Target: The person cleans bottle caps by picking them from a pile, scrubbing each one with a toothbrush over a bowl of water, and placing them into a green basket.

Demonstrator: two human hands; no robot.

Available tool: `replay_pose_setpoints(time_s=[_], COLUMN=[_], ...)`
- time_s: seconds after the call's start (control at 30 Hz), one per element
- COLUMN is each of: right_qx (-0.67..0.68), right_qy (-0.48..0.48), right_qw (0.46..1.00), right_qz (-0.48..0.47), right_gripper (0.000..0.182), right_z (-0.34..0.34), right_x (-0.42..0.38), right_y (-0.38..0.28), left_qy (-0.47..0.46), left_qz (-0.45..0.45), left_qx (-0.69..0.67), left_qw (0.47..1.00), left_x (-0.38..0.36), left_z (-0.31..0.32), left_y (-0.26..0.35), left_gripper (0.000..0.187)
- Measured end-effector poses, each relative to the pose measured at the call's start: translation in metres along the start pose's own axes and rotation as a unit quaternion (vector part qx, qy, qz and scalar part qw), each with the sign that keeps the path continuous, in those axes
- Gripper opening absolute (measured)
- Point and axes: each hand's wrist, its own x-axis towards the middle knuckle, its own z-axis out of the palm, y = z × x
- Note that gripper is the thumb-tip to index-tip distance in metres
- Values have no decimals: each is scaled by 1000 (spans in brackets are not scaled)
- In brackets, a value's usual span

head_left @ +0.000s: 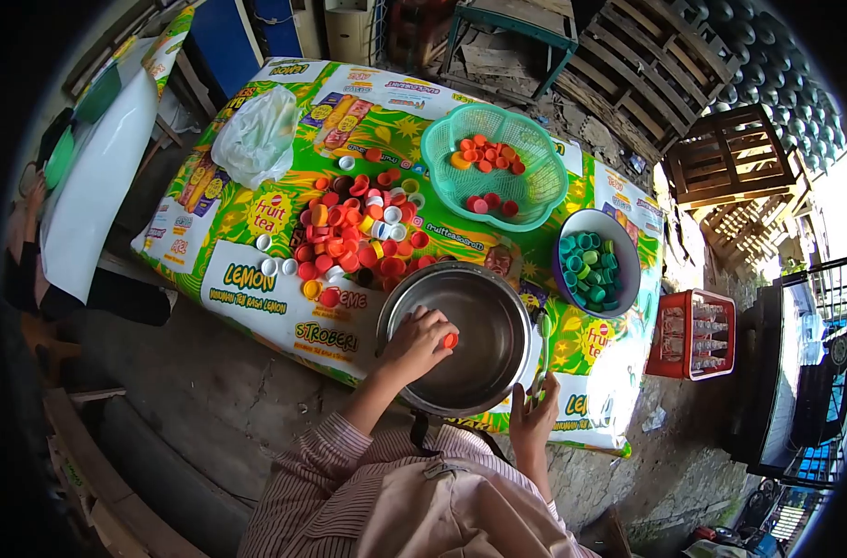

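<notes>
My left hand [416, 348] is over the steel bowl [484, 392], its fingers closed on an orange-red bottle cap [450, 341]. The bowl stands at the near edge of the table, and its inside looks bare and shiny. To its right, my right hand [533, 417] has thumb and fingers around the lower end of a slim, pale green tool [543, 346], whose kind I cannot tell. A loose heap of bottle caps [349, 244], mostly red and orange with some white and yellow, lies just beyond the bowl on the left.
A mint-green plastic basket [435, 177] with orange and red caps sits at the back. Right of it, a purple bowl [630, 244] holds teal caps. A clear plastic bag [256, 138] lies on the printed tablecloth [177, 219]. A red bottle crate [691, 335] stands beyond the table's right side.
</notes>
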Motion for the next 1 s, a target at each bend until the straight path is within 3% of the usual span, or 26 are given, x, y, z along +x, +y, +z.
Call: replay_pose_setpoints(time_s=[0.07, 0.2, 0.5, 0.67, 0.73, 0.77, 0.87, 1.0], right_qx=[19, 25, 44, 62, 51, 44, 69, 67], right_qy=[-33, -5, 6, -14, -16, -64, -92, -91], right_qw=[998, 999, 998, 997, 997, 997, 993, 993], right_qz=[53, 42, 34, 37, -49, -8, 9, -46], right_gripper=[45, 44, 42, 44, 48, 47, 48, 48], right_z=[-5, -6, -10, -11, -9, -11, -12, -7], right_x=[-4, -11, -14, -9, -7, -8, -7, -6], right_y=[0, 3, 4, 2, 6, 5, -6, -12], left_qy=[-81, -113, -110, -76, -63, -51, -44, -50], left_qz=[-7, 17, 48, 22, 16, 9, -12, -21], left_qx=[68, 95, 137, 85, 76, 66, 8, -88], left_qw=[994, 989, 983, 993, 995, 997, 999, 995], left_x=[3, 5, 4, 3, 1, 0, -1, 1], left_z=[4, 7, 10, 6, 4, 4, 3, -4], left_y=[-2, -3, -3, 3, 5, 5, 5, 2], left_gripper=[28, 26, 23, 23, 24, 25, 29, 30])
